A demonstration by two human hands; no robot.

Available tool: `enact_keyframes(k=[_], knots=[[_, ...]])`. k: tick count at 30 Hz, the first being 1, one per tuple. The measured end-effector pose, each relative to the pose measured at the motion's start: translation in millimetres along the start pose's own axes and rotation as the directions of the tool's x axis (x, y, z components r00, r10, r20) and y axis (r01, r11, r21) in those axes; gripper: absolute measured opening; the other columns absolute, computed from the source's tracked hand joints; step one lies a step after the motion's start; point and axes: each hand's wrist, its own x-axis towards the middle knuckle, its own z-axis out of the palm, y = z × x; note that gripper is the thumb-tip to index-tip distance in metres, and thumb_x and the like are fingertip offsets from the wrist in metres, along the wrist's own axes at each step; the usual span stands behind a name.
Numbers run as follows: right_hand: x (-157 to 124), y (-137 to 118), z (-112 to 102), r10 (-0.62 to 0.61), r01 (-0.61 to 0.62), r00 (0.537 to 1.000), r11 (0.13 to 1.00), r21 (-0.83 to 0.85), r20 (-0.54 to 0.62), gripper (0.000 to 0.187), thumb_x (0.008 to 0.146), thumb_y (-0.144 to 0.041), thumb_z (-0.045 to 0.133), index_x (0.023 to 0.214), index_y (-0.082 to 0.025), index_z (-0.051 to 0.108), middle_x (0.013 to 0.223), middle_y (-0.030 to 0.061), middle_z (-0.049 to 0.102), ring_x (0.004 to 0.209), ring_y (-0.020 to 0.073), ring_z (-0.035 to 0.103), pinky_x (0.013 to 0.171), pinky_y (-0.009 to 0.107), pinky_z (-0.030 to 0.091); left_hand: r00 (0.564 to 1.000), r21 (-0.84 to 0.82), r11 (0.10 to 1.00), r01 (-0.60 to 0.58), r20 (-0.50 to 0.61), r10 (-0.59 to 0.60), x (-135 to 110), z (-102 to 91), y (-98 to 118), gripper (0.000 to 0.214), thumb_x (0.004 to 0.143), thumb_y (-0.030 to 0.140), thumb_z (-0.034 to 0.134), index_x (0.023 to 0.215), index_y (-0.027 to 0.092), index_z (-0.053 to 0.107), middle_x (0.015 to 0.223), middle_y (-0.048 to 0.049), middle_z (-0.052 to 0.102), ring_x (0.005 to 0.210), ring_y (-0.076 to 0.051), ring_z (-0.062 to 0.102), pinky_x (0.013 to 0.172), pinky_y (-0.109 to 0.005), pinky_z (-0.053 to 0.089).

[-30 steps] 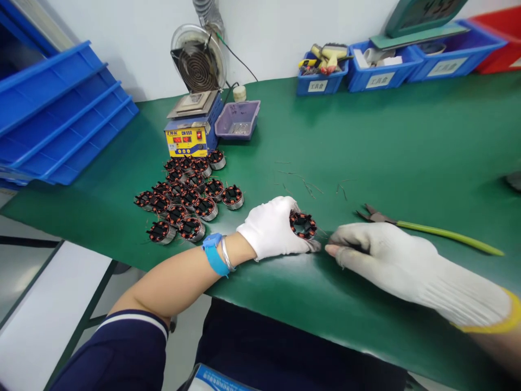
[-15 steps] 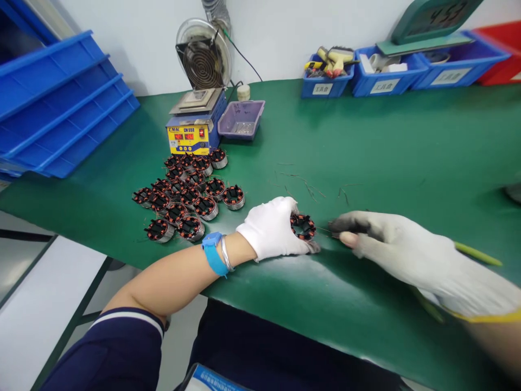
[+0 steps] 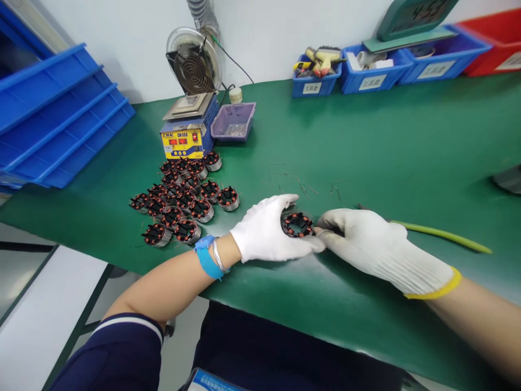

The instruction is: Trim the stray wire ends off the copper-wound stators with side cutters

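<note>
My left hand point(image 3: 271, 231), in a white glove, is wrapped round a motor stator point(image 3: 299, 224) with copper windings and a black core, resting at the table's near side. Close to the stator's right edge, the gloved fingers of my right hand point(image 3: 358, 236) are pinched together on a thin wire, mostly hidden by the fingertips. Behind my right hand lie green-handled pliers point(image 3: 443, 233), partly covered by it. Several more stators point(image 3: 187, 231) stand grouped to the left of my left hand.
A blue-and-yellow heating unit point(image 3: 183, 142) stands behind the stators, beside a purple tray point(image 3: 233, 133). Loose wire scraps point(image 3: 303, 184) lie beyond my hands. Blue bins point(image 3: 311, 87) line the wall, with a clock point(image 3: 417, 19) above. Stacked blue crates point(image 3: 61, 119) stand at left.
My right hand has moved left, right up to the stator, and its fingers have closed in there. The pliers' handle shows more. The whole view has shifted slightly.
</note>
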Motion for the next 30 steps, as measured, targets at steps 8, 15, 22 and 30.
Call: enact_keyframes(k=[8,15,22,30], knots=[[-3,-3,0,-0.022,0.022,1.0,1.0,-0.001,-0.001,0.022,0.088,-0.037,0.053,0.083,-0.029,0.073,0.084,-0.0004,0.074,0.08,0.0251,0.066,0.077,0.041,0.045,0.999,0.024,0.999,0.033,0.032,-0.034,1,6.8,6,0.078,0.075,0.042,0.074,0.145,0.015,0.054,0.135,-0.011,0.068,0.124,-0.031,0.065,0.11,-0.043,0.054],[0,4,-8,0.029,-0.029,1.0,1.0,-0.001,-0.008,0.027,0.086,-0.044,0.053,0.082,-0.028,0.074,0.082,0.0026,0.074,0.073,0.0267,0.066,0.062,0.037,0.041,0.99,-0.019,0.999,-0.04,0.131,0.042,7,-5.5,-9,0.093,0.067,0.033,0.077,0.152,0.013,0.046,0.136,-0.0118,0.067,0.121,-0.032,0.067,0.107,-0.041,0.056],[14,17,9,-0.102,0.148,0.985,0.916,0.373,-0.141,0.046,0.085,-0.038,0.05,0.126,-0.026,0.068,0.109,0.0058,0.076,0.099,0.0284,0.069,0.079,0.039,0.05,0.977,-0.105,0.991,-0.082,0.189,0.101,14,-2.8,-16,0.105,0.066,0.033,0.077,0.159,0.011,0.031,0.141,-0.0144,0.063,0.125,-0.033,0.065,0.108,-0.043,0.054],[12,10,-3,0.015,0.038,0.987,0.947,0.32,-0.161,0.053,0.081,-0.035,0.055,0.132,-0.025,0.066,0.102,0.0054,0.075,0.096,0.0291,0.069,0.066,0.034,0.046,0.962,-0.142,0.986,-0.084,0.247,0.118,17,-4.5,-17,0.111,0.065,0.031,0.077,0.162,0.013,0.024,0.138,-0.0136,0.066,0.122,-0.032,0.066,0.106,-0.043,0.054]])
